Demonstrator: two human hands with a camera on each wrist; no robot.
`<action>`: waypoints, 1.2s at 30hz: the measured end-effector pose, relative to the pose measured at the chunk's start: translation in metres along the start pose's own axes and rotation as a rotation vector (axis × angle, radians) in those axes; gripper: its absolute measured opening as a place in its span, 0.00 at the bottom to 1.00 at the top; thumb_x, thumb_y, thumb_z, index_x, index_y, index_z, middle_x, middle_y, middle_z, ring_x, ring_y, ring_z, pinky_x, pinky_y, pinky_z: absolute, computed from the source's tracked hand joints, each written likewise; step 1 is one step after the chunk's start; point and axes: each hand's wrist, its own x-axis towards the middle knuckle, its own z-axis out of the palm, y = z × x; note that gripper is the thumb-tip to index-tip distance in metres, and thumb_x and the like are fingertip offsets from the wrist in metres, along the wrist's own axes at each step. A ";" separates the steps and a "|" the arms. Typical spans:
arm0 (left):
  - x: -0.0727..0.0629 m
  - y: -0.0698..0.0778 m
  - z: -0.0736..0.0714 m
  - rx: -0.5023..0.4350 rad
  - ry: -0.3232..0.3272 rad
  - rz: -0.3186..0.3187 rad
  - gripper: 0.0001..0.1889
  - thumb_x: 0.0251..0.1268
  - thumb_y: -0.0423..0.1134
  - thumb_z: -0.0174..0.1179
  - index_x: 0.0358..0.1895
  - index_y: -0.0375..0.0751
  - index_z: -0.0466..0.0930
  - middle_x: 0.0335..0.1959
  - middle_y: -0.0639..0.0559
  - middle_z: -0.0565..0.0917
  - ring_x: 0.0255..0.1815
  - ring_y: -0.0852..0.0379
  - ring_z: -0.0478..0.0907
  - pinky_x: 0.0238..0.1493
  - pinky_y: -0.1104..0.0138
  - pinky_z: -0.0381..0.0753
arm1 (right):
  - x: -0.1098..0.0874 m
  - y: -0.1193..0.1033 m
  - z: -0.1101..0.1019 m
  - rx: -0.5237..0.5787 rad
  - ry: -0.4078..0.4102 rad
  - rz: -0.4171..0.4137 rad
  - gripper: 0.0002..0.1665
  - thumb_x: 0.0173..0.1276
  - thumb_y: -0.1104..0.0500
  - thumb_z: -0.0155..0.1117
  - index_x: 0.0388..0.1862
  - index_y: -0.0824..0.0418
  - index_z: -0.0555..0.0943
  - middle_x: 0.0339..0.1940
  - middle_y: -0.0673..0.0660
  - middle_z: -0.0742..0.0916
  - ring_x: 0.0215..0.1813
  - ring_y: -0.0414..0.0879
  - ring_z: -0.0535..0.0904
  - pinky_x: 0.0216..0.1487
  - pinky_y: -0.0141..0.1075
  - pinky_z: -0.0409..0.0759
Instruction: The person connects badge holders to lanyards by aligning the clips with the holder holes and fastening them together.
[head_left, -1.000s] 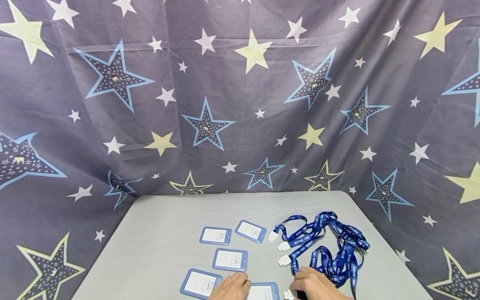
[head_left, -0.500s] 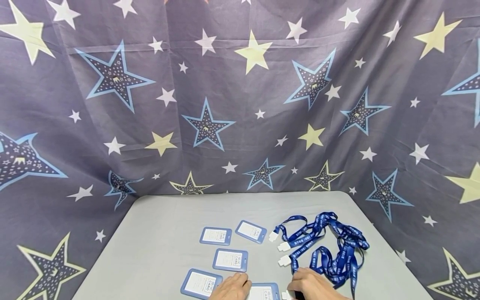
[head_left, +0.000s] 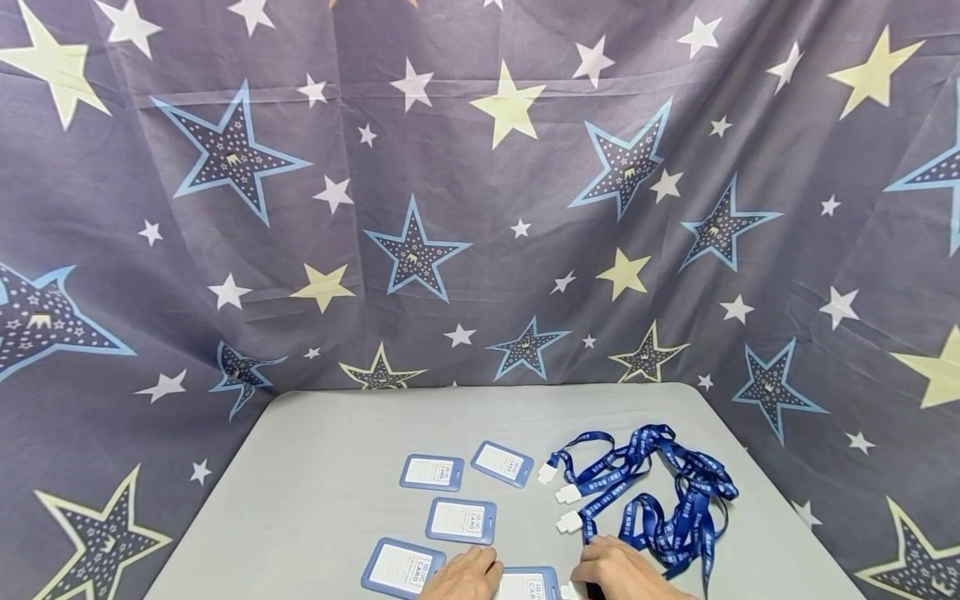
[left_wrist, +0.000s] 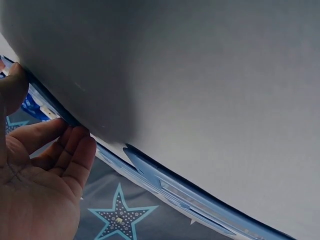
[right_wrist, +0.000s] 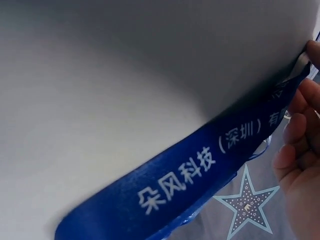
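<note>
At the near edge of the head view, my left hand (head_left: 462, 577) holds a blue-framed ID card holder (head_left: 527, 585) flat on the table. Thumb and fingertips grip its edges in the left wrist view, where the held card holder (left_wrist: 47, 97) shows edge-on. My right hand (head_left: 618, 571) pinches the white plastic end clip (head_left: 573, 591) of a dark blue lanyard, right at the holder's right end. The lanyard strap (right_wrist: 200, 160), printed with white characters, runs from those fingers across the right wrist view. The hand covers part of the clip.
Several other card holders lie left of centre, including one (head_left: 401, 568) beside my left hand and another (head_left: 461, 521) behind it. A tangled heap of blue lanyards (head_left: 686, 475) lies at the right, white clips (head_left: 568, 522) pointing left. Star-patterned cloth (head_left: 480, 208) hangs around the table (head_left: 322, 450).
My right hand has shifted slightly left, bringing the white clip up to the card holder's right end. The left hand and the other things have stayed in place.
</note>
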 end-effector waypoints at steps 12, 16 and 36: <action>0.000 -0.002 0.002 -0.001 0.017 0.020 0.36 0.67 0.73 0.52 0.45 0.40 0.84 0.33 0.63 0.68 0.35 0.67 0.63 0.34 0.76 0.70 | 0.002 -0.001 0.002 -0.004 0.026 -0.022 0.25 0.64 0.29 0.68 0.37 0.47 0.90 0.29 0.31 0.79 0.33 0.26 0.69 0.34 0.26 0.72; 0.000 -0.002 0.003 0.000 0.021 0.021 0.36 0.68 0.73 0.52 0.45 0.40 0.84 0.33 0.63 0.68 0.35 0.67 0.63 0.33 0.75 0.71 | 0.003 -0.002 0.004 -0.012 0.049 -0.040 0.23 0.64 0.30 0.68 0.36 0.47 0.90 0.28 0.31 0.78 0.33 0.26 0.69 0.34 0.24 0.71; 0.001 -0.001 0.002 -0.009 0.026 0.032 0.38 0.67 0.74 0.52 0.46 0.38 0.84 0.34 0.62 0.70 0.36 0.67 0.63 0.35 0.75 0.72 | 0.005 -0.003 0.007 0.004 0.037 -0.050 0.10 0.65 0.45 0.72 0.35 0.49 0.89 0.28 0.33 0.77 0.32 0.27 0.67 0.31 0.22 0.68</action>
